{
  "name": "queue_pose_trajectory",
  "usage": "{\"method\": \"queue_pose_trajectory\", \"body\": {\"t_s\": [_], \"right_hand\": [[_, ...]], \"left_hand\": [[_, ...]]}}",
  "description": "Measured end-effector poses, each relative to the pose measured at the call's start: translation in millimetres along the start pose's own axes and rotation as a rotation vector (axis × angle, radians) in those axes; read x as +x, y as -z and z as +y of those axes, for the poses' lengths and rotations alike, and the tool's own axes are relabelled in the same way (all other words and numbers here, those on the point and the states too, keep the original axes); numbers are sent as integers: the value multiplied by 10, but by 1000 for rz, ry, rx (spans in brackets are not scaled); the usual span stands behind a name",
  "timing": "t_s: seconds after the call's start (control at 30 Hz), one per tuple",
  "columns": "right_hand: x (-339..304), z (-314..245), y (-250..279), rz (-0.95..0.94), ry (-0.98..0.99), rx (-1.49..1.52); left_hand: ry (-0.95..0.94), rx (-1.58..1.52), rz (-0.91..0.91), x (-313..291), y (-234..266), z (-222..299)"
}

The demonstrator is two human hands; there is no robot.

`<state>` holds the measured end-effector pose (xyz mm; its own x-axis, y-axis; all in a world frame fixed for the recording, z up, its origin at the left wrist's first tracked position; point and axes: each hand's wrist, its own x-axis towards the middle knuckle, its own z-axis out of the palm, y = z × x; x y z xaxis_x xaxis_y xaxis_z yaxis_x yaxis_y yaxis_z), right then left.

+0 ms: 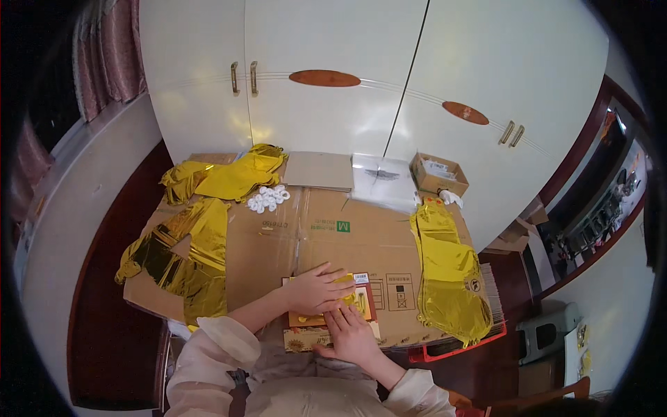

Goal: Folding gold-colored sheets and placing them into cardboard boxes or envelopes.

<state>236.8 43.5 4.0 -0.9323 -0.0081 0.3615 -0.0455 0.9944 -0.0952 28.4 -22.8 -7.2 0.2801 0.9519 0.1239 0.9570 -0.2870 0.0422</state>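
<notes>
At the near edge of the cardboard work surface lies a flat package (369,297) with a dark red border and a yellow picture, partly hidden under my hands. My left hand (314,290) rests across it from the left, fingers stretched out and flat. Below it, my right hand (351,336) lies flat on the package too, its fingertips close to the left hand. A bit of shiny yellow material shows between the hands. Flattened gold foil balloons (205,260) lie to the left, and more gold foil balloons (451,274) lie to the right.
At the back stand a pile of white rings (267,199), a grey board (319,171), a stack of clear plastic bags (382,184) and a small cardboard box (439,174). A white wardrobe (326,118) rises behind. A red crate (462,347) and grey stool (549,332) are at right.
</notes>
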Motion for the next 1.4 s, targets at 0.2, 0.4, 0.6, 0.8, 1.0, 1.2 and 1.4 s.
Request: {"method": "queue_pose_trajectory", "body": {"t_s": [0.2, 0.4, 0.6, 0.8, 1.0, 1.2, 1.4], "right_hand": [[2, -13, 45, 66, -12, 64], [-57, -4, -20, 43, -92, 157], [42, -7, 160, 41, -7, 182], [191, 224, 192, -103, -38, 242], [339, 491, -99, -100, -132, 211], [296, 578, -172, -97, -97, 69], [289, 568, -136, -140, -106, 79]], "left_hand": [[-24, -38, 19, -31, -5, 58], [-24, 36, 36, -62, -20, 136], [-9, 6, 20, -79, 24, 184], [-39, 23, -7, -51, 82, 194], [-31, -41, 180, -118, -66, 187], [1, -101, 64, -101, -30, 187], [-11, -300, 35, -174, 61, 203]]}}
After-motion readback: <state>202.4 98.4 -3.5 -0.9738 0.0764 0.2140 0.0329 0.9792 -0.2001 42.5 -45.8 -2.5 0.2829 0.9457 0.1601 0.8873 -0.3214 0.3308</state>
